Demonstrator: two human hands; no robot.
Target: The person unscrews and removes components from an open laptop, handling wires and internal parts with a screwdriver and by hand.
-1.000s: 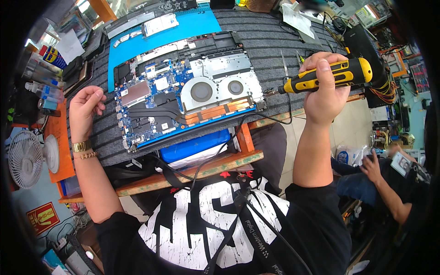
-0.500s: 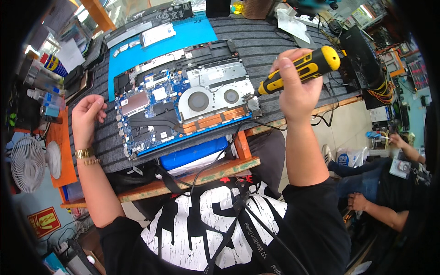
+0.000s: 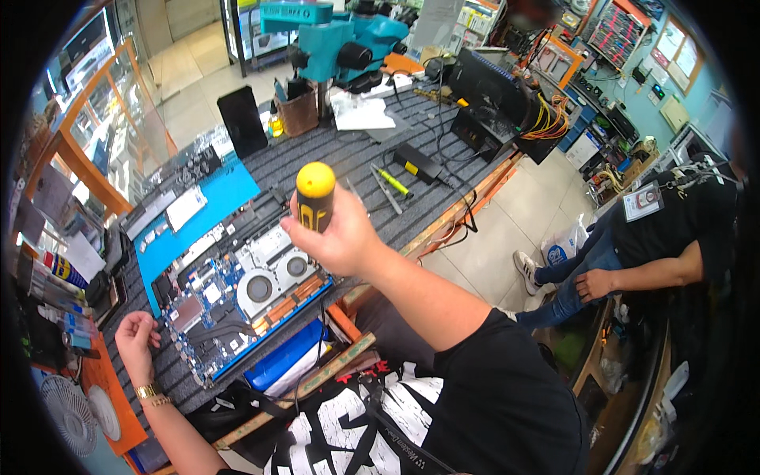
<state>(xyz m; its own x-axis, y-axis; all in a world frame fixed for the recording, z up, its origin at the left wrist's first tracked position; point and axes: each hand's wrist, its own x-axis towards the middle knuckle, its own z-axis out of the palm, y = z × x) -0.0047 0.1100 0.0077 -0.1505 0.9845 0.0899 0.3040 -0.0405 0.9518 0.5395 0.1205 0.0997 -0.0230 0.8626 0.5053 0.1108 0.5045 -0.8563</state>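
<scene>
- The opened laptop base [image 3: 240, 294] lies on the grey striped bench cover [image 3: 309, 164] in front of me, circuit board, two round fans and copper pipes bared.
- My right hand [image 3: 336, 240] is wrapped around the yellow-and-black screwdriver [image 3: 313, 198], butt end up, over the laptop's far right part; its tip is hidden from me.
- My left hand [image 3: 137, 338] rests near the laptop's left edge, fingers loosely curled; I can't tell whether they pinch anything.
- Along the laptop's far side shows a blue mat [image 3: 224, 192], bearing a pale rectangular part [image 3: 185, 207].
- To the right lie a yellow-green pen-shaped tool [image 3: 393, 183] and a black adapter [image 3: 418, 164].
- Beyond stands a teal microscope [image 3: 336, 47].
- Off right, a person [image 3: 657, 222] sits.
</scene>
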